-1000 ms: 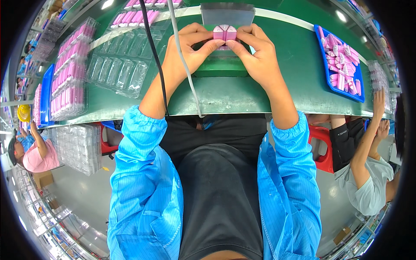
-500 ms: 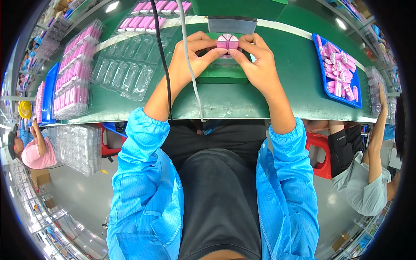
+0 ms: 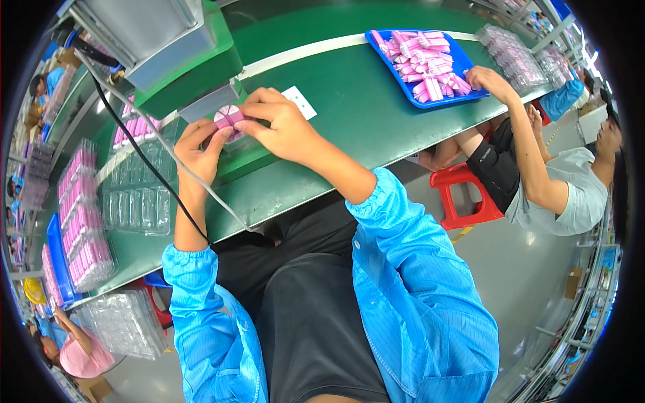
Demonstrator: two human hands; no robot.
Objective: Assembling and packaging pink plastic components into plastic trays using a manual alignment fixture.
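Observation:
A small pink block with a white, rounded, segmented face [image 3: 228, 116] is pinched between my two hands. My left hand [image 3: 199, 153] grips its left side with thumb and fingers, and my right hand [image 3: 281, 126] holds the right side the same way. The block sits just above a green base [image 3: 245, 161], at the foot of a green and grey machine [image 3: 195, 60]. Whether its underside touches the base is hidden. A white card with dark dots [image 3: 299, 102] lies on the green table beyond my right hand.
A blue tray [image 3: 422, 102] heaped with pink pieces stands to the right, a co-worker's hand [image 3: 489, 82] at its edge. Clear plastic trays [image 3: 138, 209] and stacked trays of pink pieces [image 3: 82, 218] lie to the left. Black and grey cables [image 3: 144, 158] hang across my left forearm.
The view has swung to the right, so the table now slants and the machine shows at upper left. Both hands still pinch the block. A co-worker's hand is now at the blue tray.

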